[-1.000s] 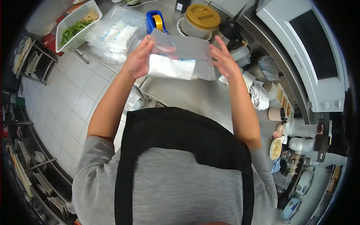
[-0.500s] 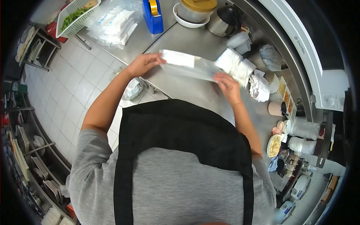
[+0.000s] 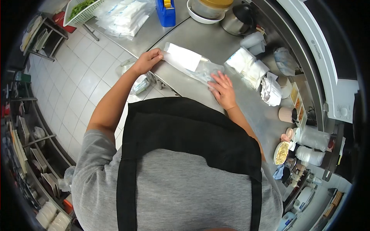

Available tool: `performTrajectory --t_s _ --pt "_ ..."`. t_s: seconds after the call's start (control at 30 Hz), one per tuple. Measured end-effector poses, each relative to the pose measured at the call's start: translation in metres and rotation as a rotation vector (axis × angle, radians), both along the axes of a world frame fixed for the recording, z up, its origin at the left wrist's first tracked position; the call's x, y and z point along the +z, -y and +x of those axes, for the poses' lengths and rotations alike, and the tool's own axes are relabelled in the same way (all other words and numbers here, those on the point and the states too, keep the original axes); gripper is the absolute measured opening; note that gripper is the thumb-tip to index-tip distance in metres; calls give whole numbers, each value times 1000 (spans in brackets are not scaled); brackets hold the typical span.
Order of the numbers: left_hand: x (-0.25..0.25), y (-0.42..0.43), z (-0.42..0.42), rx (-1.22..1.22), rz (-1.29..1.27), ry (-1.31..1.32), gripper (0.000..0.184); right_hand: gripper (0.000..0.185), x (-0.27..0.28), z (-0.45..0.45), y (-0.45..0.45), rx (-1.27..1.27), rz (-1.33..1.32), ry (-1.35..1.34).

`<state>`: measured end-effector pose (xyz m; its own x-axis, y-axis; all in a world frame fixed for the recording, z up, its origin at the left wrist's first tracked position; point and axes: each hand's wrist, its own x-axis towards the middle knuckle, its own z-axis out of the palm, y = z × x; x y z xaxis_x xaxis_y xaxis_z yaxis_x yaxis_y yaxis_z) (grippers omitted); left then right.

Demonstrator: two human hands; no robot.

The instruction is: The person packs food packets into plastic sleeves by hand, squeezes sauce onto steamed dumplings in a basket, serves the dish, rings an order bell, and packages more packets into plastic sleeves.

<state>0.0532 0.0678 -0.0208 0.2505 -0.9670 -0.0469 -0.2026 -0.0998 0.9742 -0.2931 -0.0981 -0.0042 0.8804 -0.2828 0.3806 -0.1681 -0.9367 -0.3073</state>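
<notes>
A clear plastic bag (image 3: 209, 71) with a flat white item (image 3: 182, 57) inside lies on the steel counter in front of me. My left hand (image 3: 149, 61) pinches the bag's left end near the counter's edge. On the bag's right end rests my right hand (image 3: 222, 89), its fingers spread. Folded white packets (image 3: 248, 68) lie just to the right of the bag. Behind it stands a blue tape dispenser (image 3: 165, 13).
A heap of plastic bags (image 3: 125, 17) and a basket of greens (image 3: 81, 13) are at the back left. A metal jug (image 3: 237, 21) and a tub in a white bowl (image 3: 206, 17) stand at the back. Bowls and containers line the right side.
The bag has come down from mid-air onto the counter, its right end now lower. My right hand has gone from gripping the bag's end to lying spread on it.
</notes>
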Motion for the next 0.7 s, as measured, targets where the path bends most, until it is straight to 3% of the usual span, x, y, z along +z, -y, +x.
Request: performTrajectory --t_s 0.07,0.17,0.27,0.37,0.53,0.63,0.7 --pt "-2 2 2 18 -7 40 14 26 -20 -3 13 26 177 39" --pt "0 10 -9 141 -63 131 16 15 -14 5 9 -221 394 158" --pt "5 22 -21 330 -71 293 17 15 -13 21 9 -516 557 162" --pt "9 33 -30 458 -29 375 16 15 -13 36 5 -566 677 324" --pt "4 40 -37 562 25 762 14 15 -22 43 13 -641 617 349" --pt "12 47 -38 556 126 816 15 15 -20 45 13 -653 559 335" --pt "22 49 -52 584 -83 1071 22 16 -21 44 13 -652 539 334"
